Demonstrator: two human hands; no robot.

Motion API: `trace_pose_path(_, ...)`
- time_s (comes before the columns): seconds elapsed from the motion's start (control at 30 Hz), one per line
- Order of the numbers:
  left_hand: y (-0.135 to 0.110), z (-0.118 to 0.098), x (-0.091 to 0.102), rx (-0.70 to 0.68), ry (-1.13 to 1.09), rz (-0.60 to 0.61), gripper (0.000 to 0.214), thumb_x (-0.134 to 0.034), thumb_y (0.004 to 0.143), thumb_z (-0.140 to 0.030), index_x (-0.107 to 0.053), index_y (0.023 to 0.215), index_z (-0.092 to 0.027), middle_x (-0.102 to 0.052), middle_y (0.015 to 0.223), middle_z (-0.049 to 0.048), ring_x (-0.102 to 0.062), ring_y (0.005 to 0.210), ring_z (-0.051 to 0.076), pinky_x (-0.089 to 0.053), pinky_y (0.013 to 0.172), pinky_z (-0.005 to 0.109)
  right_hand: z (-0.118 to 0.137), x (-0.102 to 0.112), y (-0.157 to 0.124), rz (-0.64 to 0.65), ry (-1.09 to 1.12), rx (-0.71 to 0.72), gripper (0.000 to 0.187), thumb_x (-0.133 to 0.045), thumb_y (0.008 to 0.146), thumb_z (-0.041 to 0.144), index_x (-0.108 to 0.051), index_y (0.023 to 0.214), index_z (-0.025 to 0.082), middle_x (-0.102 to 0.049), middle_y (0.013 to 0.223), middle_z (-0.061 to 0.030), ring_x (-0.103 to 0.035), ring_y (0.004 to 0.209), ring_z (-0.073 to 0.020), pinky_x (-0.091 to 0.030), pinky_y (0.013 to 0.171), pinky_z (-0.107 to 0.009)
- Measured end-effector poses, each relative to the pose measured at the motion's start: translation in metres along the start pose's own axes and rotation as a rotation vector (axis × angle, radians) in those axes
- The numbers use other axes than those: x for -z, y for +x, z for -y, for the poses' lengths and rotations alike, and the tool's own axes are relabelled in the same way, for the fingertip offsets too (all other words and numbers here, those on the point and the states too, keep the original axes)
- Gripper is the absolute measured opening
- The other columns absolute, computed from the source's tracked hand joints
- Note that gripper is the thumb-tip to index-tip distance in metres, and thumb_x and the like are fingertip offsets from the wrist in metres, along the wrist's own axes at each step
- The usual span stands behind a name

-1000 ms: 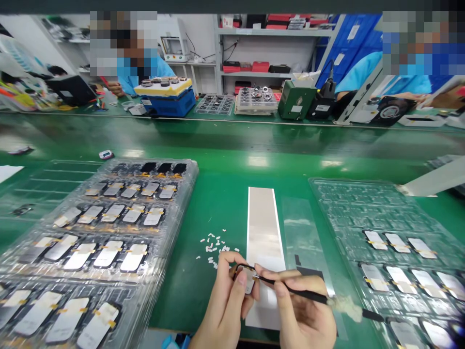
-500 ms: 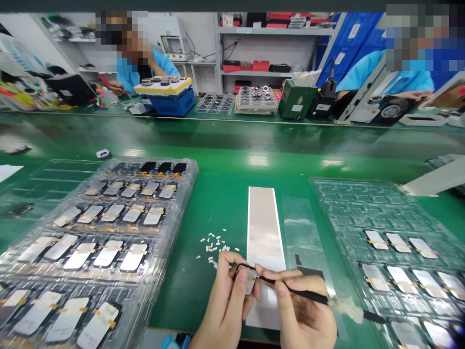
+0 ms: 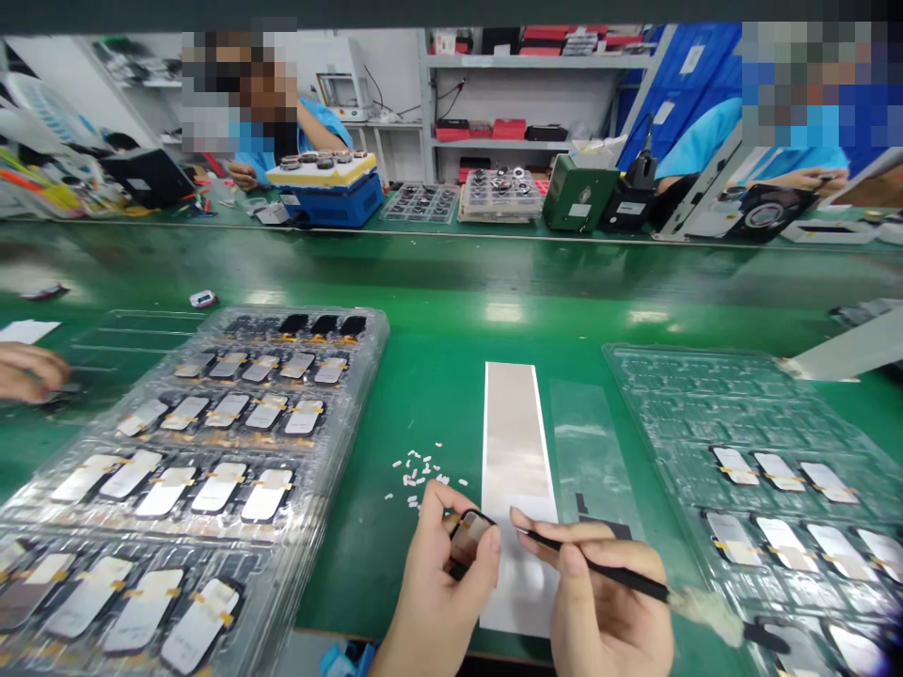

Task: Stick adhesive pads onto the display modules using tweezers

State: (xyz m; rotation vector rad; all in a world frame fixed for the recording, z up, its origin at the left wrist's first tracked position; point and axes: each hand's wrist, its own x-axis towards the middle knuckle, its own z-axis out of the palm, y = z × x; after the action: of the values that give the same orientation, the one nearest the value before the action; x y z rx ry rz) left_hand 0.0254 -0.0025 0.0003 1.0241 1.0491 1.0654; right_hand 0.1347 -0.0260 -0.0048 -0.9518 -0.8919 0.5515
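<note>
Holding small dark-framed panel (image 3: 467,538) in left hand (image 3: 441,588), thumb and fingers pinching its edges; panel looks light, stiff, probably fragile, so edges seem safest hold, glossy face best left untouched. Right hand (image 3: 603,606) gripping black pick (image 3: 599,568) pencil-style, tip just beside panel, not touching. Both hands hovering low over green mat (image 3: 430,395), beside silver strip (image 3: 516,423). Loaded tray (image 3: 371,329) lying left, part-filled tray (image 3: 615,355) right, white bits (image 3: 416,470) scattering nearby; co-worker's hand (image 3: 28,371) reaching in far left
</note>
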Motion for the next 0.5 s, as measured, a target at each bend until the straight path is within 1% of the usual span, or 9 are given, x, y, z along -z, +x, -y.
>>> trace_pose_path(0.07, 0.001, 0.001, -0.001, -0.001, 0.002, 0.018, 0.043, -0.062, 0.090, -0.060, -0.039, 0.088, -0.024, -0.048, 0.058, -0.0085, -0.041, 0.052, 0.008, -0.030, 0.052, 0.019, 0.000, -0.001, 0.000, -0.012, -0.011, 0.003, 0.015, -0.056, 0.094, 0.007, -0.055, 0.097, 0.022, -0.072, 0.089, -0.0049, -0.076, 0.085, -0.0245, -0.067, 0.065, -0.033)
trace_pose_path(0.13, -0.002, 0.001, 0.000, -0.006, 0.000, 0.043, 0.041, -0.055, 0.094, -0.061, -0.041, 0.089, -0.023, -0.050, 0.060, -0.0068, -0.040, 0.051, 0.009, -0.029, 0.050, 0.019, -0.001, -0.001, 0.001, -0.037, -0.021, 0.010, 0.014, -0.057, 0.093, 0.007, -0.056, 0.096, 0.021, -0.072, 0.087, -0.0051, -0.076, 0.083, -0.0241, -0.067, 0.064, -0.033)
trace_pose_path(0.2, -0.011, 0.000, 0.006, -0.020, 0.034, 0.063, 0.039, -0.046, 0.098, -0.061, -0.044, 0.090, -0.022, -0.053, 0.059, -0.0048, -0.039, 0.048, 0.009, -0.030, 0.049, 0.020, -0.001, -0.002, 0.001, -0.073, -0.023, 0.023, 0.013, -0.060, 0.091, 0.007, -0.057, 0.094, 0.020, -0.072, 0.086, -0.0052, -0.076, 0.081, -0.0232, -0.067, 0.064, -0.032)
trace_pose_path(0.27, -0.024, -0.009, 0.019, -0.059, 0.110, 0.081, 0.039, -0.044, 0.100, -0.059, -0.050, 0.091, -0.022, -0.057, 0.057, -0.0021, -0.042, 0.044, 0.010, -0.035, 0.048, 0.022, -0.001, -0.003, 0.001, -0.094, -0.007, 0.033, 0.012, -0.063, 0.090, 0.008, -0.058, 0.093, 0.019, -0.072, 0.084, -0.0050, -0.076, 0.079, -0.0224, -0.067, 0.063, -0.032)
trace_pose_path(0.33, -0.039, -0.029, 0.037, -0.153, 0.226, 0.082, 0.035, -0.050, 0.099, -0.054, -0.057, 0.087, -0.022, -0.063, 0.058, 0.0027, -0.051, 0.046, 0.015, -0.043, 0.049, 0.027, -0.002, -0.003, 0.002, -0.096, 0.021, 0.027, 0.011, -0.066, 0.089, 0.010, -0.059, 0.092, 0.018, -0.072, 0.084, -0.0048, -0.076, 0.078, -0.0229, -0.068, 0.062, -0.033)
trace_pose_path(0.37, -0.044, -0.045, 0.048, -0.223, 0.310, 0.064, 0.031, -0.053, 0.098, -0.050, -0.061, 0.084, -0.023, -0.066, 0.062, 0.0055, -0.057, 0.051, 0.018, -0.047, 0.052, 0.029, -0.002, -0.003, 0.002, -0.092, 0.037, 0.018, 0.011, -0.067, 0.088, 0.011, -0.059, 0.091, 0.018, -0.072, 0.083, -0.0047, -0.076, 0.078, -0.0235, -0.068, 0.062, -0.035)
trace_pose_path(0.4, -0.047, -0.064, 0.061, -0.313, 0.414, 0.020, 0.027, -0.056, 0.097, -0.045, -0.064, 0.083, -0.024, -0.069, 0.067, 0.0076, -0.062, 0.059, 0.021, -0.051, 0.058, 0.032, -0.002, -0.003, 0.002, -0.087, 0.051, 0.009, 0.011, -0.069, 0.088, 0.013, -0.059, 0.090, 0.018, -0.072, 0.083, -0.0046, -0.076, 0.077, -0.0241, -0.068, 0.061, -0.036)
trace_pose_path(0.43, -0.046, -0.084, 0.076, -0.397, 0.556, -0.054, 0.021, -0.060, 0.095, -0.040, -0.067, 0.083, -0.024, -0.071, 0.077, 0.0093, -0.066, 0.070, 0.024, -0.054, 0.067, 0.035, -0.003, -0.003, 0.003, -0.087, 0.059, -0.001, 0.012, -0.070, 0.087, 0.013, -0.059, 0.090, 0.018, -0.072, 0.082, -0.0045, -0.076, 0.077, -0.0243, -0.068, 0.061, -0.037)
trace_pose_path(0.5, -0.030, -0.128, 0.109, -0.540, 0.893, -0.191, 0.015, -0.066, 0.089, -0.034, -0.070, 0.080, -0.023, -0.072, 0.094, 0.0090, -0.066, 0.091, 0.026, -0.052, 0.083, 0.037, -0.003, -0.002, 0.003, -0.072, 0.057, -0.013, 0.014, -0.072, 0.085, 0.013, -0.060, 0.089, 0.017, -0.071, 0.081, -0.0047, -0.075, 0.076, -0.0242, -0.068, 0.061, -0.037)
